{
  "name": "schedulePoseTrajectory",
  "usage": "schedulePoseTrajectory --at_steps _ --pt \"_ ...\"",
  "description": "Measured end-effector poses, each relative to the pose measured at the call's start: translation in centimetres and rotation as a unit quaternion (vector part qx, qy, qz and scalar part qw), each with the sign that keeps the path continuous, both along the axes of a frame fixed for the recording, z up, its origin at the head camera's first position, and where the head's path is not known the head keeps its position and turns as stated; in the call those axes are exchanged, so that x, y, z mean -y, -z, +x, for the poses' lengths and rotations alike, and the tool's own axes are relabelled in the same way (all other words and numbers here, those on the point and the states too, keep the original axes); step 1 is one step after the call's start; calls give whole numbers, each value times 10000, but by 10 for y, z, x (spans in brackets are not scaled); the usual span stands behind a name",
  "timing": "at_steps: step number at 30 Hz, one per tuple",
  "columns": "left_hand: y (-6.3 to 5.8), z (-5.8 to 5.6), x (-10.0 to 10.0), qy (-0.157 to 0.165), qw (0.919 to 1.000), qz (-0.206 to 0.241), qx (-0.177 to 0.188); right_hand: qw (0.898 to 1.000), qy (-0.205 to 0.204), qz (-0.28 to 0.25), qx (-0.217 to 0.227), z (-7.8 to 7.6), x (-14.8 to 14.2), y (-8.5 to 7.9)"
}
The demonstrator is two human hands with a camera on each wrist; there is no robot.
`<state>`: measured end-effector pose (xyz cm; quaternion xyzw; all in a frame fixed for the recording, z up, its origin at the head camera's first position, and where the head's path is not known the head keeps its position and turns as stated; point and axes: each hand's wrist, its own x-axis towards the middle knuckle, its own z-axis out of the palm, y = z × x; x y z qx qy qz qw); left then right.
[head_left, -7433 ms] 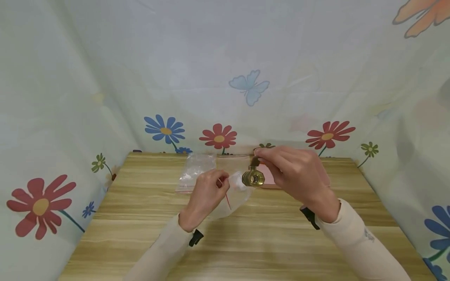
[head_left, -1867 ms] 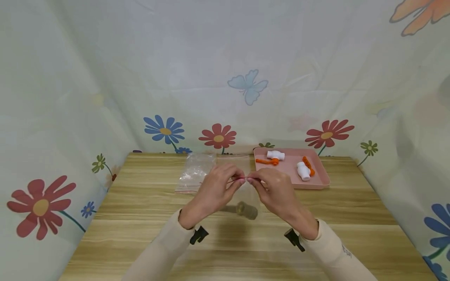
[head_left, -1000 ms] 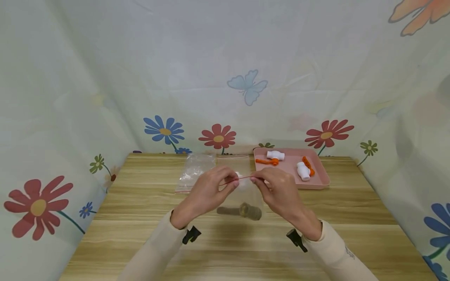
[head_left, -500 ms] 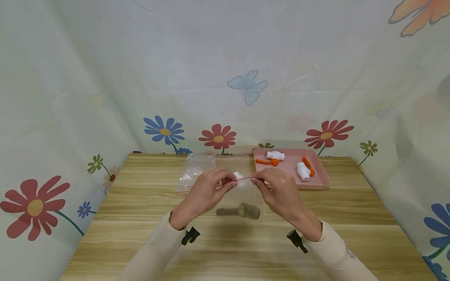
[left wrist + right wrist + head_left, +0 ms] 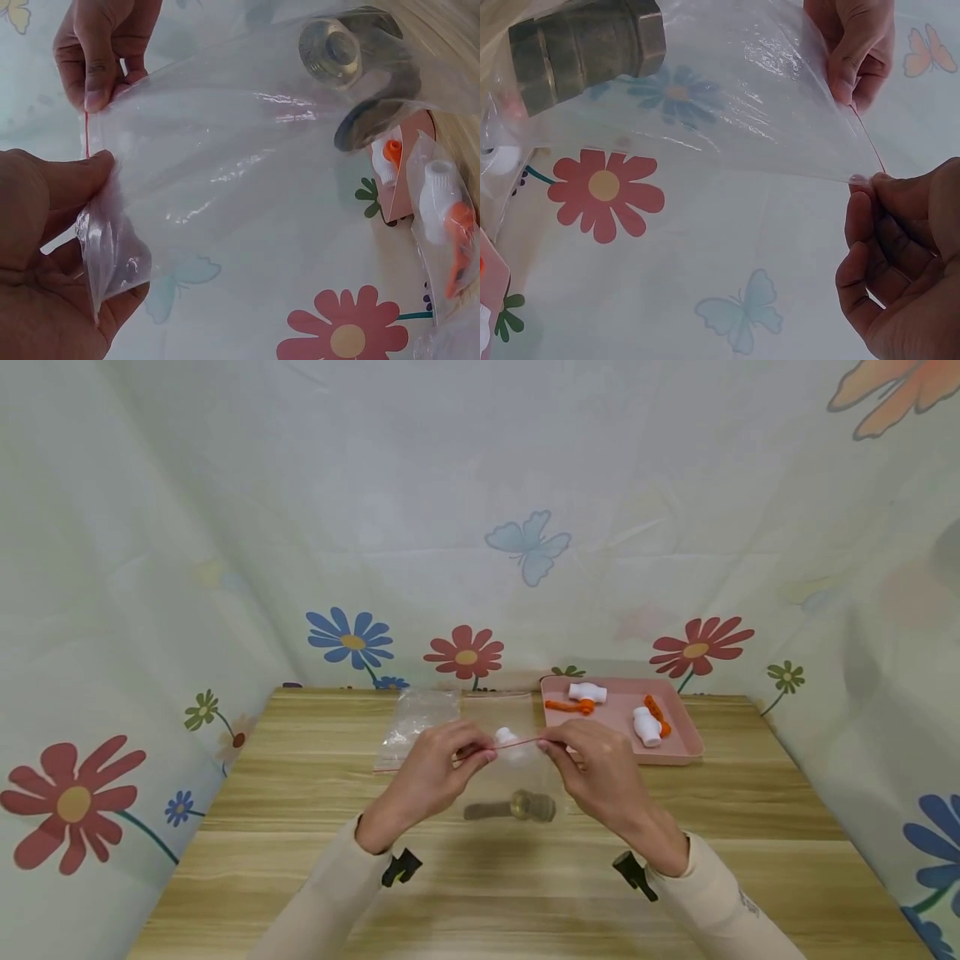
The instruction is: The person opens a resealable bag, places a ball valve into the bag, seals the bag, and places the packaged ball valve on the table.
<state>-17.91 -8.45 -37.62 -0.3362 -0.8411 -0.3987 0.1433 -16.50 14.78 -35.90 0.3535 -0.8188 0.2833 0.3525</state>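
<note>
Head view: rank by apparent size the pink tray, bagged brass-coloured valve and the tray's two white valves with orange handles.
1. Pink tray
2. Brass-coloured valve
3. Left white valve, right white valve: too alike to rank

The brass valve (image 5: pixel 517 807), earlier dangling from the right hand (image 5: pixel 600 768) just right of centre, is now hanging inside the clear bag (image 5: pixel 202 157) below the frame's centre, while that hand is pinching the bag's red seal (image 5: pixel 517 744). The left hand (image 5: pixel 435 772) is sliding leftward along the seal, widening the gap between the fingertips. At right of centre, the pink tray (image 5: pixel 615 714), covered before by the right hand, is showing two white valves (image 5: pixel 647 727).
</note>
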Motion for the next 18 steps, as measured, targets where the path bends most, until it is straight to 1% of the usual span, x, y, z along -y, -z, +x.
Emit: schedulePoseTrajectory --at_steps 5,9,13,15,18 --pt "-1 0 2 -62 9999 -67 85 10000 -26 -3 -20 -1 0 1" --pt "-1 0 5 -110 9994 -263 209 9999 -3 -17 -115 -2 -2 1" --pt "0 0 10 -215 9986 -405 249 9997 37 -19 -256 -2 -5 0" --pt "1 0 11 -164 9988 -378 252 9995 39 -15 -302 -2 -6 0" --pt "2 0 12 6 9994 -261 210 9995 28 -30 -316 -2 -6 0"
